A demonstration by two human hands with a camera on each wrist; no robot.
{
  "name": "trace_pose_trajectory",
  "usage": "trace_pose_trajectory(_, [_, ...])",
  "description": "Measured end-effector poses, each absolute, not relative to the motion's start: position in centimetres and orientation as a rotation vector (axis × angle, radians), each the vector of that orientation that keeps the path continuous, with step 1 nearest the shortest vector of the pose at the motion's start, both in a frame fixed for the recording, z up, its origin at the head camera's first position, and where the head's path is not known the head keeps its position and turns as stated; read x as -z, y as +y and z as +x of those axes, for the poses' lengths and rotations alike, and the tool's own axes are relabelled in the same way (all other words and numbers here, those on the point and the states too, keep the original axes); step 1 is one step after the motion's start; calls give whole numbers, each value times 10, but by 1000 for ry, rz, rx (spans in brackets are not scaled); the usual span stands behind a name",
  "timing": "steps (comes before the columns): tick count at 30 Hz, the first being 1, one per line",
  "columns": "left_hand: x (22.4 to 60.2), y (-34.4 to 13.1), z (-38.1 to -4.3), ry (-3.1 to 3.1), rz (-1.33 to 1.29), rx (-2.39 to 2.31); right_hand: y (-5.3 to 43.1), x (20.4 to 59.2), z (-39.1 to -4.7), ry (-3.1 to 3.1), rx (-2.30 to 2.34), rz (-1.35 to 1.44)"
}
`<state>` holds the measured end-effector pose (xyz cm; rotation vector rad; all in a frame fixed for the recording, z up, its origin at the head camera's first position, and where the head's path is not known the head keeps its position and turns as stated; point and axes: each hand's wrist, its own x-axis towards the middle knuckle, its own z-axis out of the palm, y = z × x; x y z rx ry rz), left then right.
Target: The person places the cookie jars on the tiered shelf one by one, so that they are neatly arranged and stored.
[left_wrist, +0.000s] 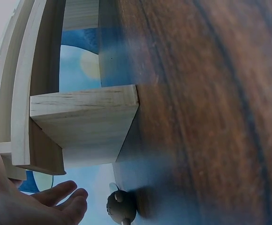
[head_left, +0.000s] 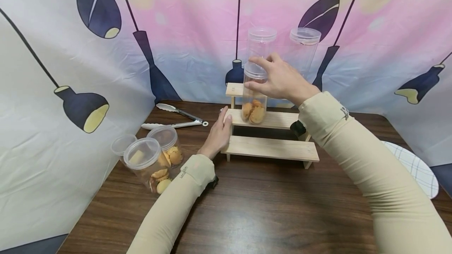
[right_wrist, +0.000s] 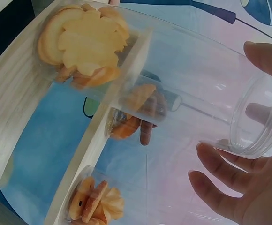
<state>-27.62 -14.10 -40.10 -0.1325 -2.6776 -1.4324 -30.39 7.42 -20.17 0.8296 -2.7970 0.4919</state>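
A clear plastic jar (head_left: 255, 93) with cookies in its bottom stands upright on the middle step of a wooden three-step stand (head_left: 270, 148). My right hand (head_left: 280, 77) holds this jar at its lid from above, thumb on one side and fingers on the other. Seen from the right wrist, the right hand (right_wrist: 248, 173) curves around the lid (right_wrist: 255, 119), and cookies (right_wrist: 86, 44) lie at the jar's far end. My left hand (head_left: 217, 134) rests against the left end of the stand, fingers extended; the left wrist view shows its fingertips (left_wrist: 72, 201) beside the wood.
Two more tall clear jars, one left (head_left: 262, 36) and one right (head_left: 305, 38), stand on the top step. Several lidded jars (head_left: 143, 154) with food cluster at the table's left. Behind them lie metal tongs (head_left: 183, 122). A checked white cloth or mat (head_left: 414, 167) lies at right.
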Motion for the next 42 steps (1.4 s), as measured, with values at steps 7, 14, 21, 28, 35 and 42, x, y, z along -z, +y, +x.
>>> trace_pose_trajectory(7, [398, -139, -275, -2675, -138, 1433, 77, 198, -303, -2837, -503, 831])
trace_pose_trajectory(14, [400, -139, -275, -2678, -120, 1427, 88, 194, -297, -2865, -523, 834])
trace_pose_trajectory(21, [402, -139, -275, -2683, -136, 1429, 117, 199, -286, -2816, -637, 796])
trace_pose_trajectory(28, [402, -139, -277, -2676, -136, 1406, 158, 226, -279, -2698, -875, 696])
trace_pose_trajectory(35, [400, -138, -279, -2680, -136, 1384, 190, 281, -278, -2559, -943, 509])
trace_pose_trajectory(42, [402, -138, -278, -2682, -132, 1415, 215, 334, -273, -2423, -1019, 248])
